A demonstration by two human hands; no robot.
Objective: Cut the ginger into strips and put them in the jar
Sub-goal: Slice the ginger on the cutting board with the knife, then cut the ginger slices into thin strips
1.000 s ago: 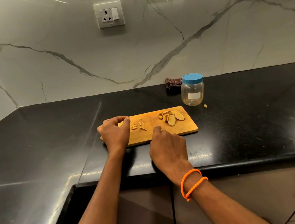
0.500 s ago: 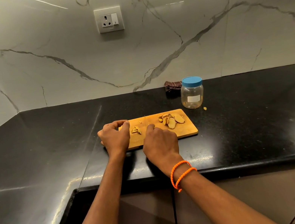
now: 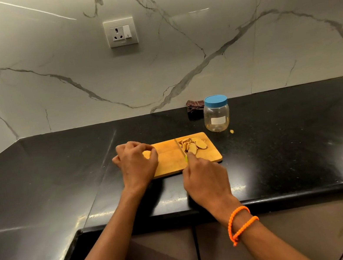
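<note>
Black counter (image 3: 283,144): ginger slices (image 3: 192,145) beside the right hand (image 3: 205,180) gripping knife (image 3: 180,149); left hand (image 3: 136,163) curled, contents unclear.

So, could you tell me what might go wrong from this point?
The jar has its blue lid on, so strips cannot go in until it is opened. The knife in the right hand lies against the ginger slices; a push could scatter them off the cutting board. The left hand curls close by.
</note>
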